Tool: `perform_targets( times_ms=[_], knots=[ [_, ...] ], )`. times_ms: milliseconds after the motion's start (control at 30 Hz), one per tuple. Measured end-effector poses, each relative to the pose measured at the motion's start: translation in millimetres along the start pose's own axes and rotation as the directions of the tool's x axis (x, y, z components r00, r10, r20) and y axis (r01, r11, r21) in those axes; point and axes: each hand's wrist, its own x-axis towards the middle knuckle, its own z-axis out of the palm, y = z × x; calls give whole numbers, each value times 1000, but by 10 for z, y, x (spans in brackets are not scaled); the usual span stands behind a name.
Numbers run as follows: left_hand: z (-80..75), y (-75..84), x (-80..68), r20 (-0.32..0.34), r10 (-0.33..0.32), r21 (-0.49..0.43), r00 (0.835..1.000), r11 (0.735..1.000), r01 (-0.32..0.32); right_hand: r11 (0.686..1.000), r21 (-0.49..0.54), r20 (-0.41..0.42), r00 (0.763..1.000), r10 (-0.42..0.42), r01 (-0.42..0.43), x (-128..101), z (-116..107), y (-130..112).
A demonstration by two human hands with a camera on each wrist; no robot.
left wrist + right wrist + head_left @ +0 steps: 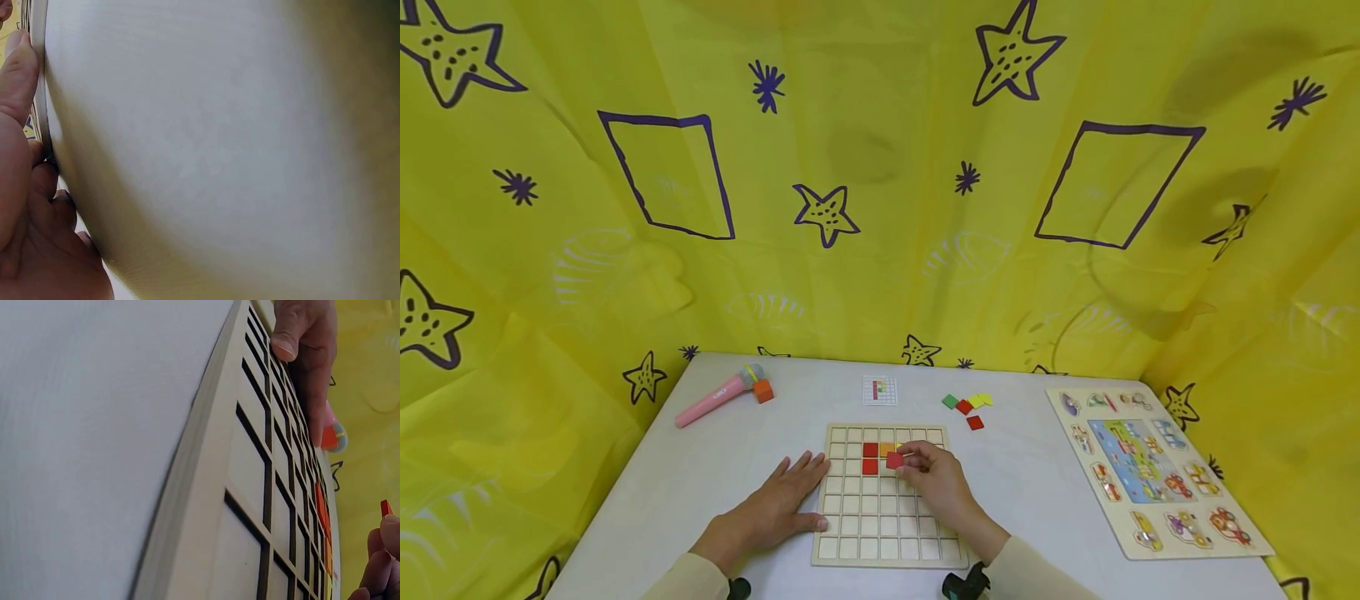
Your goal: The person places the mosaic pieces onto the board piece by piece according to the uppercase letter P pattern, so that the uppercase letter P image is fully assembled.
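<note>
A wooden grid board (853,527) lies in front of me with square cells. Two red tiles (870,458) sit in it one below the other, beside an orange tile (887,449) and a partly covered yellow tile (900,447). My right hand (942,483) pinches a red tile (894,460) between thumb and fingertips, over the board's upper middle. In the right wrist view that red tile (386,508) shows above the thumb. My left hand (778,504) lies with fingers spread along the board's left edge, its thumb (19,78) against the frame.
Behind the board lies a small pattern card (880,390). To its right are loose tiles: green (950,401), red (975,422) and yellow (981,401). A pink microphone (715,402) and an orange cube (763,391) lie back left. A picture puzzle board (1116,517) occupies the right side.
</note>
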Motion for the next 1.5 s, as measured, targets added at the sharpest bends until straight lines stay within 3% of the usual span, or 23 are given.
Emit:
perform_targets(
  times_ms=[267,533,867,1500],
  knots=[
    [-16,15,-7,-5,18,0,1000,1000,-18,999,3,49,998,-39,39,-16,132,21],
    [-23,13,-11,-7,38,7,999,999,-38,992,-112,65,997,-50,57,-38,250,22],
    [-4,-6,2,-2,25,4,1000,1000,-25,960,-263,64,994,-83,97,-65,327,-11],
    [-4,-2,1,-9,19,-3,1000,1000,-19,938,-317,59,990,-128,140,-72,365,-44]
  ],
)
